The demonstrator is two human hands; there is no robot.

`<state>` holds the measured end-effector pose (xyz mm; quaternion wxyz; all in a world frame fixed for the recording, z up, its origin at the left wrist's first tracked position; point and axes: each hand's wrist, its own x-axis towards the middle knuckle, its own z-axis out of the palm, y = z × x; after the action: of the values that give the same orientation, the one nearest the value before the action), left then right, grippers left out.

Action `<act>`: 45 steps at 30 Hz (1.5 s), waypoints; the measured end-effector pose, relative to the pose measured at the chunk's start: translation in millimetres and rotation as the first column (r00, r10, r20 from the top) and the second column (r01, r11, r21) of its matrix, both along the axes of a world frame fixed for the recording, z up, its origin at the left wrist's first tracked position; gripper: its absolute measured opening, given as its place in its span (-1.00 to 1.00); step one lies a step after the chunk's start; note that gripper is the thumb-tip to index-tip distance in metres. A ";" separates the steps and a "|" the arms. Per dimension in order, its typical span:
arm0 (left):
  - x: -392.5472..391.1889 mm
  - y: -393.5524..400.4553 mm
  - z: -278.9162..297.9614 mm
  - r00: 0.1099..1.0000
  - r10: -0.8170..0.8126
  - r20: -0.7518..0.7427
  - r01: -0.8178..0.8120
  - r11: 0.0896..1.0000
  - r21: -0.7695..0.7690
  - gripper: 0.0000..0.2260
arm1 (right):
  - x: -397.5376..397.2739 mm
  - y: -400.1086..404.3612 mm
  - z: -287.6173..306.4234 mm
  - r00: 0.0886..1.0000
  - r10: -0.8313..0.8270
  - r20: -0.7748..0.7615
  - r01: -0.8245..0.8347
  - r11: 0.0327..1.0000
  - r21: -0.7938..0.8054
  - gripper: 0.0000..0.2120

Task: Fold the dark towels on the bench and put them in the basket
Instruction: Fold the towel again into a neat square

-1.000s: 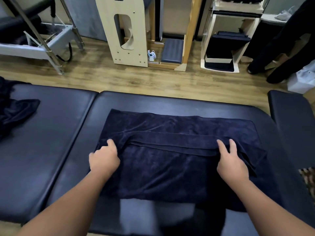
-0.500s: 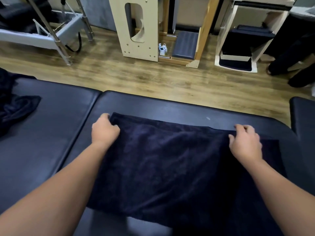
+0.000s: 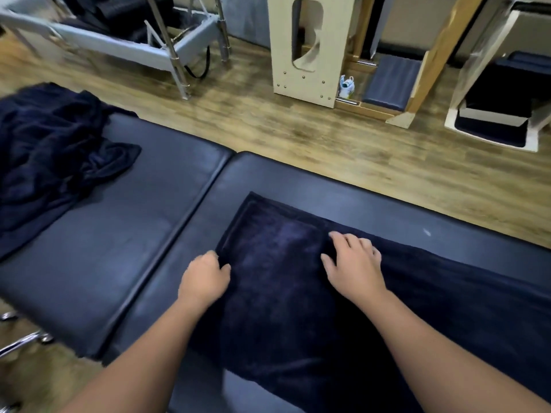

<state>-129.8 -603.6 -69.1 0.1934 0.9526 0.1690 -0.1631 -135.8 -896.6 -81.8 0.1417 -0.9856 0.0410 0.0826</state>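
A dark navy towel (image 3: 417, 308) lies folded lengthwise on the black padded bench (image 3: 313, 183). My left hand (image 3: 204, 280) grips the towel's left end edge with curled fingers. Flat on the towel a little to the right rests my right hand (image 3: 353, 263), fingers spread. A heap of unfolded dark towels (image 3: 50, 153) sits on the left bench section (image 3: 119, 251). No basket is in view.
Beyond the bench is a wooden floor (image 3: 328, 138). A metal-framed exercise machine (image 3: 125, 40) stands at the back left, a pale wooden apparatus (image 3: 307, 49) in the middle and white shelving (image 3: 501, 93) at the back right.
The near half was folded up to the far edge. Both hands then moved left and nearer along the towel; my left hand now holds the left end and my right lies flat beside it.
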 end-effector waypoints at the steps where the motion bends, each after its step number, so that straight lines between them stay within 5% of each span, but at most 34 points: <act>1: 1.0 5.0 -1.3 0.999 0.035 0.021 -0.033 0.997 -0.071 -0.77 | 10.7 13.1 3.3 1.000 -0.004 -0.013 0.004 1.000 0.002 -0.52; 5: 7.4 22.6 -8.5 0.994 0.095 0.049 -0.080 0.964 -0.252 -0.82 | 55.5 51.7 12.4 0.989 -0.031 -0.144 0.031 1.000 -0.003 -0.73; 10: 10.7 31.1 -10.4 0.974 0.209 0.085 -0.152 0.889 -0.432 -0.77 | 84.6 63.6 23.0 0.985 -0.151 -0.087 0.156 0.986 0.051 -0.86; 16: -0.4 50.8 0.5 0.991 0.010 -0.135 -0.061 0.925 -0.375 -0.70 | 106.4 117.1 21.0 0.986 -0.022 -0.167 0.025 1.000 0.015 -0.54; 22: -17.9 81.6 -0.7 0.946 -0.176 -0.273 0.026 0.878 -0.478 -0.83 | 140.6 157.4 20.0 0.951 -0.072 -0.300 0.093 0.994 0.058 -0.79; 26: -26.1 101.7 -6.2 0.943 -0.140 -0.302 -0.061 0.820 -0.569 -0.72 | 162.2 156.2 31.2 0.991 -0.078 -0.106 0.096 0.978 0.187 -0.88; 31: -29.8 104.9 -11.5 0.979 -0.039 -0.200 -0.024 0.952 -0.306 -0.59 | 168.6 163.3 18.5 0.996 0.030 -0.090 -0.017 0.990 0.141 -0.92; 40: -33.7 96.6 -12.3 0.998 -0.016 -0.067 0.006 0.989 -0.144 -0.93 | 171.5 177.5 2.1 0.990 -0.142 0.004 0.130 0.922 0.366 -0.96; 43: -38.4 81.5 -5.2 0.967 -0.203 0.151 0.198 0.979 0.051 -0.59 | 159.6 180.3 -0.2 0.995 0.034 0.095 -0.032 0.999 -0.023 -0.68; 45: -37.2 67.5 -5.0 0.857 -0.415 0.306 0.379 0.909 0.172 -0.50 | 140.4 181.5 -3.3 0.967 0.141 0.213 -0.104 0.979 -0.177 -0.65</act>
<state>-166.9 -536.1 -74.1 0.1309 0.9893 -0.0584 -0.0258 4.5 -715.1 -85.2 0.0584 -0.9976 -0.0295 -0.0241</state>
